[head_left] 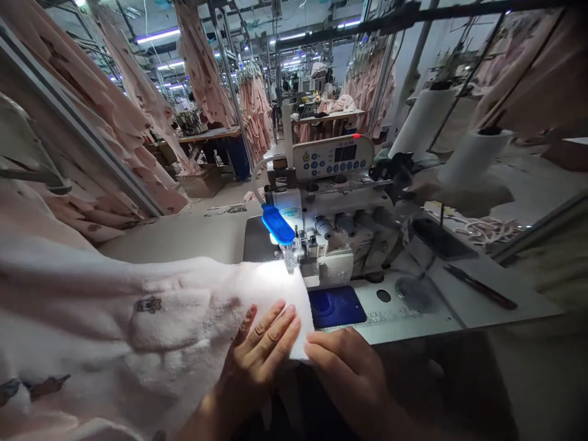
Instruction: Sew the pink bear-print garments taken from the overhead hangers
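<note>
A pale pink fleece garment (138, 318) with small printed animals lies across the sewing table, its corner brightly lit under the needle of the overlock sewing machine (331, 226). My left hand (261, 349) presses flat on the fabric's near corner, fingers spread on top. My right hand (344, 361) grips the same corner's edge from the right, thumb side against the cloth. Both hands sit just in front of the presser foot (294, 254), next to a blue plate (337, 306) set in the table.
A control panel (333, 156) tops the machine. Two white thread cones (459, 147) stand at the right. A dark tool (480, 286) lies on the table's right side. Pink garments (114, 98) hang on racks to the left and behind.
</note>
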Tool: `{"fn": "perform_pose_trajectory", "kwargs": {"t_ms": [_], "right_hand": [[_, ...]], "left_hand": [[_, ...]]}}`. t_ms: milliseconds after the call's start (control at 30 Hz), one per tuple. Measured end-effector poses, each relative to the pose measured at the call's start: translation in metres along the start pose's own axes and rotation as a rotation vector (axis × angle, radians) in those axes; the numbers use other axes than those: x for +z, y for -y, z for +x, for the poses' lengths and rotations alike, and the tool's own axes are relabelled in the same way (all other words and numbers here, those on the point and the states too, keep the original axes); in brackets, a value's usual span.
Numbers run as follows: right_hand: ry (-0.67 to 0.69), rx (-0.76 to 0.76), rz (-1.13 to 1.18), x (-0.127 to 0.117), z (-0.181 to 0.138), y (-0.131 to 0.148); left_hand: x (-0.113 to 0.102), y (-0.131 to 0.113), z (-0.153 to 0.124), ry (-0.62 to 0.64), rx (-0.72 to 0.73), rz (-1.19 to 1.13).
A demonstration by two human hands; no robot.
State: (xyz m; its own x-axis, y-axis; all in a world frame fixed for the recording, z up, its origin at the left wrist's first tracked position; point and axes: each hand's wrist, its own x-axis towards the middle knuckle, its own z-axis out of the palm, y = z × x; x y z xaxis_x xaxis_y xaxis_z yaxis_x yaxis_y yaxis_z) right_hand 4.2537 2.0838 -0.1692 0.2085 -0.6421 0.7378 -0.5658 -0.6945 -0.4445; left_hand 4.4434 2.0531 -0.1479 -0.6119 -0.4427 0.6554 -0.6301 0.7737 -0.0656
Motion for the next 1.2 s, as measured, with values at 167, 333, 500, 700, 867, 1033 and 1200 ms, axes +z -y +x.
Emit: {"fn": "perform_pose_trajectory", "kwargs": {"t_ms": [167,333,500,700,867,1033,1200], "right_hand": [[-0.045,-0.026,-0.027,0.002,0.016,-0.005],[-0.104,-0.051,-0.067,0.008,0.034,-0.018],[-0.136,-0.081,-0.078,0.013,0.044,-0.032],[-0.120,-0.105,-0.169,0.020,0.058,-0.049],[-0.056,-0.027,-0.229,0.024,0.074,-0.053],[-0.205,0.070,-0.240,0.027,0.061,-0.042],[-0.119,0.164,-0.146,0.036,0.013,-0.041]], "left_hand": [[-0.002,0.011,0.010,0.022,0.034,-0.041],[-0.001,0.020,0.022,0.068,0.000,0.001],[0.001,0.029,0.031,0.125,-0.037,0.050],[0.008,0.046,0.040,0.182,-0.075,0.059],[0.014,0.065,0.049,0.258,-0.095,0.064],[0.010,0.078,0.075,0.405,-0.123,-0.035],[0.020,0.102,0.099,0.447,-0.142,-0.050]]}}
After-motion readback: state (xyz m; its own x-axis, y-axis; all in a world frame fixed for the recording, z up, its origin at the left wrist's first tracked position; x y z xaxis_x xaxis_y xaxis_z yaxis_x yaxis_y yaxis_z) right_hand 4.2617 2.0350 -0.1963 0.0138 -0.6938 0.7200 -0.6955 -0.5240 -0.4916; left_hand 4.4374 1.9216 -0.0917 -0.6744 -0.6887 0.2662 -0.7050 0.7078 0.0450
